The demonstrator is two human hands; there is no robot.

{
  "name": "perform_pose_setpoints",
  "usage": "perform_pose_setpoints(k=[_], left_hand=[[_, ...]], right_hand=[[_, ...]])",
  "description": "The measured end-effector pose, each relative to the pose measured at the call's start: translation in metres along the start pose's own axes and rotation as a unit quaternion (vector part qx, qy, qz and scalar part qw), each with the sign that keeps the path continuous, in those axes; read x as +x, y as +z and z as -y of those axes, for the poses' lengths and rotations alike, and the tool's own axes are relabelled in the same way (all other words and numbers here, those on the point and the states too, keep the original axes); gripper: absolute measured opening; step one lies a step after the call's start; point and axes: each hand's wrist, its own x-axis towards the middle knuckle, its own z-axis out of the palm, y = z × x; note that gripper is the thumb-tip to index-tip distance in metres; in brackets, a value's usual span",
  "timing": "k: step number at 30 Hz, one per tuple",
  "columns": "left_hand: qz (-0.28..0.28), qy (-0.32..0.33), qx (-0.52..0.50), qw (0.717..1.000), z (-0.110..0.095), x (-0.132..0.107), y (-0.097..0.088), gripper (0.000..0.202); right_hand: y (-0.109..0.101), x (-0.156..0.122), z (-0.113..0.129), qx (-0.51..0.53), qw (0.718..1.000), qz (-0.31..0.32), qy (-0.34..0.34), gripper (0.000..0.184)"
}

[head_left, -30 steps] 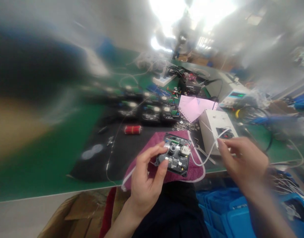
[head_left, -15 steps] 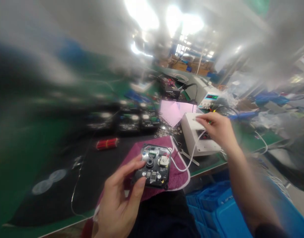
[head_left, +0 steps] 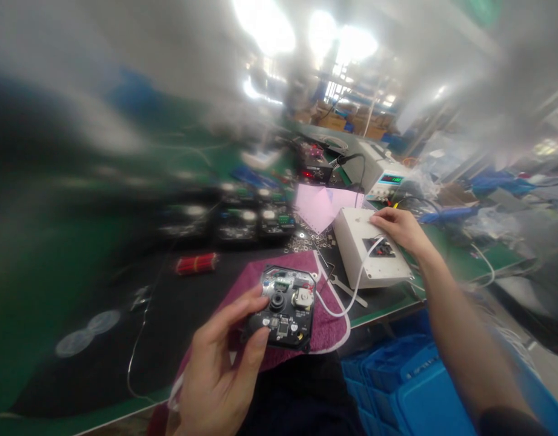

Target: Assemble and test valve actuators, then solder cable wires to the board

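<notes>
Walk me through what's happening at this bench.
A person's left hand grips a black circuit-board unit with a lens by its left side, over a maroon cloth. The right hand has its fingertips at the face of a white box; whether they press anything is unclear. A white cable runs from the unit's right side to the box's dark panel. Similar boards sit farther back on the left, and the power supply's display is lit.

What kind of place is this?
Probably an electronics workshop: there's a circuit board in the left hand, a pale device with a lit display, and scattered small metal rings.
</notes>
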Motion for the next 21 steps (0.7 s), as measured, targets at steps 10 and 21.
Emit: perform_pose_setpoints(k=[10,21], left_hand=[[-0.005,-0.001,0.000,1.000,0.000,0.000,0.001,0.055],[-0.002,-0.003,0.030,1.000,-0.005,0.001,0.000,0.052]], right_hand=[[0.006,0.004,-0.006,0.014,1.000,-0.020,0.004,0.043],[0.021,-0.013,-0.004,-0.002,0.991,-0.128,-0.047,0.034]])
